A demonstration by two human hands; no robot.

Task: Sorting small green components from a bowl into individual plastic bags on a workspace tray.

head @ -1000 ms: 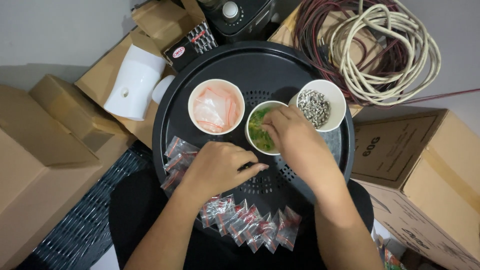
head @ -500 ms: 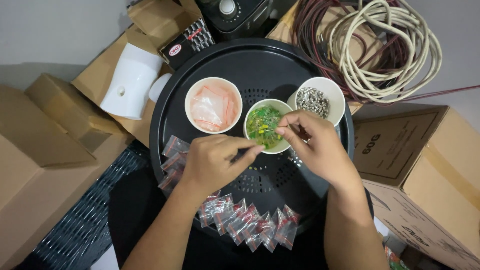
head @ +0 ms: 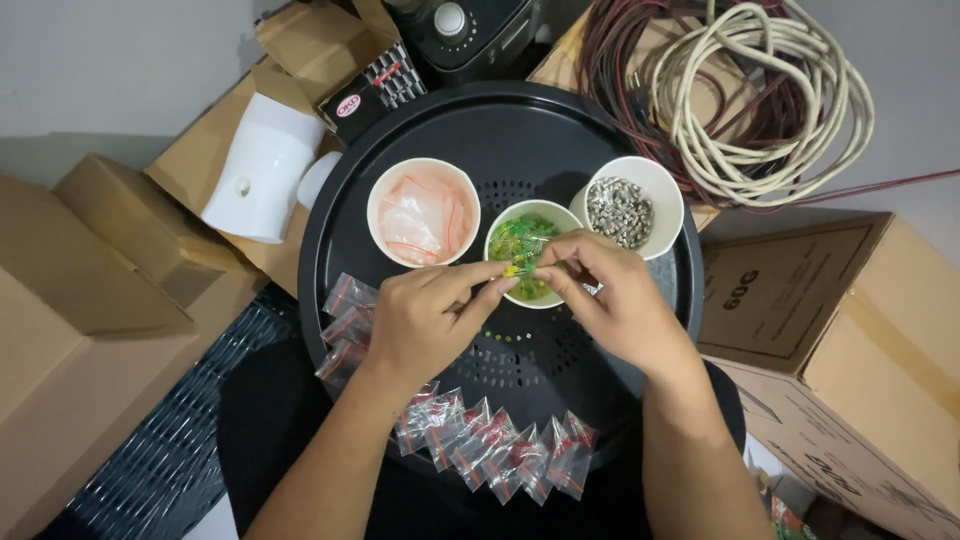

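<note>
Both hands meet over the green-parts bowl (head: 528, 250), tray (head: 420, 120) centre. Left hand (head: 425, 315) & right hand (head: 615, 305) pinch narrow on one tiny yellow-green part (head: 512, 271) between fingertips. Prob. very light, stiff, easily dropped; grip by body w/ fingertips. Bag bowl (head: 423, 212) at 10 o'clock, metal-bits bowl (head: 625, 205) at 2, filled baggies (head: 500, 450) at 6.

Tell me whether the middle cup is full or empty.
Partly full: the middle cup holds small green and yellow pieces, seen through its open top behind both hands' fingertips.
</note>
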